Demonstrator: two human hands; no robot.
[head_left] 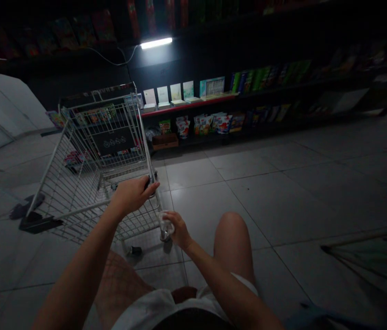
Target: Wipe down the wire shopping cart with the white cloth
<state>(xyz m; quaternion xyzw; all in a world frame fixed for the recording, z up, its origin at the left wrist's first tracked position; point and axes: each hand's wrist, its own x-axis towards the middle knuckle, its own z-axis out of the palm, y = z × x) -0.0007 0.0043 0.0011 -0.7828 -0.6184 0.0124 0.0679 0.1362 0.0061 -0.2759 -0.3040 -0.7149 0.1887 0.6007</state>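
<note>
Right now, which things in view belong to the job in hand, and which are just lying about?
In hand:
- shopping cart, left hand on its near rim
- pale crumpled wad, perhaps cloth, in the right hand by the cart's corner

Just around:
- lit tube lamp
- bagged goods on the low shelf
- brown box

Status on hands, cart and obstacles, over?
Left hand on cart. Right hand holding white wad by cart's near corner. Shelves beyond cart; nothing seen blocking hands.

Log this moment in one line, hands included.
left hand: on cart; right hand: holding pale wad; wad-cart contact: unclear; shelf light: on
</note>
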